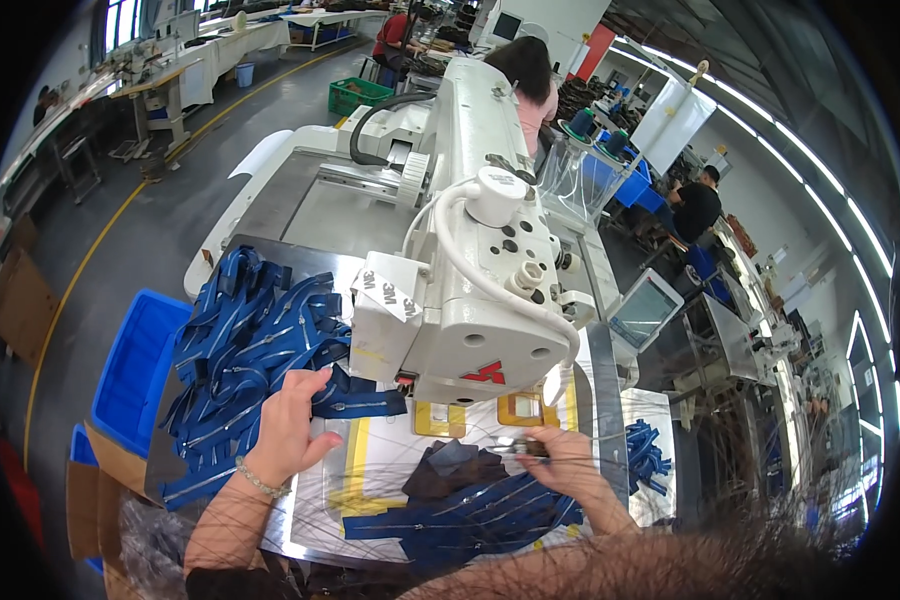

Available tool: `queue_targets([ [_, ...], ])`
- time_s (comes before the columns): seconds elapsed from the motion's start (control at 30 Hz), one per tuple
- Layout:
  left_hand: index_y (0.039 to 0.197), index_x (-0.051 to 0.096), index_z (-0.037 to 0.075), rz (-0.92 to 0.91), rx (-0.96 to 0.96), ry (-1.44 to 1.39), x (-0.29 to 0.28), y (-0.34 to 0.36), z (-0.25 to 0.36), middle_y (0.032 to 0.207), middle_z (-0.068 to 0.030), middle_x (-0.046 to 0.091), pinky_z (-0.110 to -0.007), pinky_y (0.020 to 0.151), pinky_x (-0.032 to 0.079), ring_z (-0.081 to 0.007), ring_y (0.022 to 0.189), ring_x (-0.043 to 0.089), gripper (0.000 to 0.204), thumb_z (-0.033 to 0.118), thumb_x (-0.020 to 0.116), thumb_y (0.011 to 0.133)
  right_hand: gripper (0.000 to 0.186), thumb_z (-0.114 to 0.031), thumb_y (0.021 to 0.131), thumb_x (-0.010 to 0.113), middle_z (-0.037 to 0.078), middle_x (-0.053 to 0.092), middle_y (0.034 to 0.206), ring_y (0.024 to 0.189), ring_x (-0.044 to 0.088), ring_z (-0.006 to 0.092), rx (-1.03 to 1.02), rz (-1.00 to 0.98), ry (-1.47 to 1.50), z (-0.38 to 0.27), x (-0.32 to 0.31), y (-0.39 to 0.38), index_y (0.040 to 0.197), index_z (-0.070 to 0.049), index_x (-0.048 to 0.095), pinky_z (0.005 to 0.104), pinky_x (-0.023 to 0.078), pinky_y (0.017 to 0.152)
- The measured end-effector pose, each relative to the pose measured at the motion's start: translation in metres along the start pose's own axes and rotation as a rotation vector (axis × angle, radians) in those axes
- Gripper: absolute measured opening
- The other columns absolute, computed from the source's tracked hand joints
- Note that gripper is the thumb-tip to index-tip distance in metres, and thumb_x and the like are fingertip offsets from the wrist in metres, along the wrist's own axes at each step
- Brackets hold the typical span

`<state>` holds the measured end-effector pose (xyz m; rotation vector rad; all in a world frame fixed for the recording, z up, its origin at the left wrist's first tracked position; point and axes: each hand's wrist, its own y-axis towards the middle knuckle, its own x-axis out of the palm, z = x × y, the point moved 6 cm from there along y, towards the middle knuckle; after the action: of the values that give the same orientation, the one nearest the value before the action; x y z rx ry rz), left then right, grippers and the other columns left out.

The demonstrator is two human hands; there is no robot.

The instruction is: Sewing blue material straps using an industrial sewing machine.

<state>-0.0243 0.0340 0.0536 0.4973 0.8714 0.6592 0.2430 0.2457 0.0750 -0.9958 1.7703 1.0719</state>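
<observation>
My left hand [292, 425], with a beaded bracelet at the wrist, is at the right edge of a heap of blue zippers [255, 350]. Its thumb and forefinger are apart, beside a single blue zipper [365, 404] pointing toward the sewing machine head [470, 345]. My right hand [565, 462] is closed around a small shiny metal tool [518, 446], partly hidden by the fingers. Below it, more blue zippers [470, 520] and dark fabric pieces [455, 468] lie on the white work plate. Two yellow-framed clamps [438, 419] sit under the machine head.
Blue bins [135, 365] and an open cardboard box [115, 465] stand at the left. Right of the plate are small blue strips [647, 455] and a control screen [646, 310]. Thread cones [582, 122] stand behind. Other people work farther off, one in pink [530, 105] behind the machine.
</observation>
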Motion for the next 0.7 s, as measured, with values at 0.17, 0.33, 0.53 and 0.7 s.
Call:
queue_targets([
  [0.17, 0.126, 0.044, 0.0, -0.041, -0.11, 0.044, 0.0, 0.011, -0.007, 0.096, -0.0155, 0.054, -0.035, 0.062, 0.046, -0.0285, 0.075, 0.057, 0.072, 0.039, 0.069, 0.071, 0.034, -0.021, 0.078, 0.07, 0.012, 0.063, 0.077, 0.068, 0.063, 0.0292, 0.313, 0.247, -0.214, 0.048, -0.036, -0.053, 0.106, -0.006, 0.059, 0.0344, 0.05, 0.062],
  [0.33, 0.125, 0.046, 0.002, -0.06, -0.157, 0.23, -0.006, 0.018, -0.01, 0.096, -0.0129, 0.055, -0.034, 0.062, 0.043, -0.0265, 0.075, 0.055, 0.068, 0.034, 0.07, 0.071, 0.037, -0.017, 0.08, 0.067, 0.012, 0.058, 0.073, 0.064, 0.061, 0.0268, 0.599, 0.391, -0.163, 0.081, -0.045, -0.098, 0.113, -0.004, 0.055, 0.0324, 0.048, 0.059],
  [0.53, 0.098, 0.065, 0.01, 0.044, 0.367, 0.607, -0.003, 0.013, 0.045, 0.079, -0.0011, 0.054, -0.033, 0.064, 0.036, -0.0179, 0.071, 0.053, 0.033, 0.03, 0.069, 0.072, 0.044, -0.018, 0.084, 0.063, 0.009, 0.054, 0.074, 0.063, 0.057, 0.0237, 0.829, 0.478, -0.136, 0.098, -0.04, -0.126, 0.123, -0.006, 0.048, 0.0315, 0.046, 0.062],
  [0.7, 0.081, 0.063, 0.011, -0.148, 0.272, 0.472, 0.045, 0.008, 0.063, 0.067, -0.0005, 0.053, -0.03, 0.056, 0.035, -0.0165, 0.058, 0.051, 0.018, 0.025, 0.07, 0.073, 0.046, -0.017, 0.083, 0.064, 0.007, 0.05, 0.071, 0.06, 0.054, 0.02, 0.841, 0.497, -0.052, 0.108, -0.031, -0.135, 0.124, -0.004, 0.048, 0.0297, 0.044, 0.058],
])
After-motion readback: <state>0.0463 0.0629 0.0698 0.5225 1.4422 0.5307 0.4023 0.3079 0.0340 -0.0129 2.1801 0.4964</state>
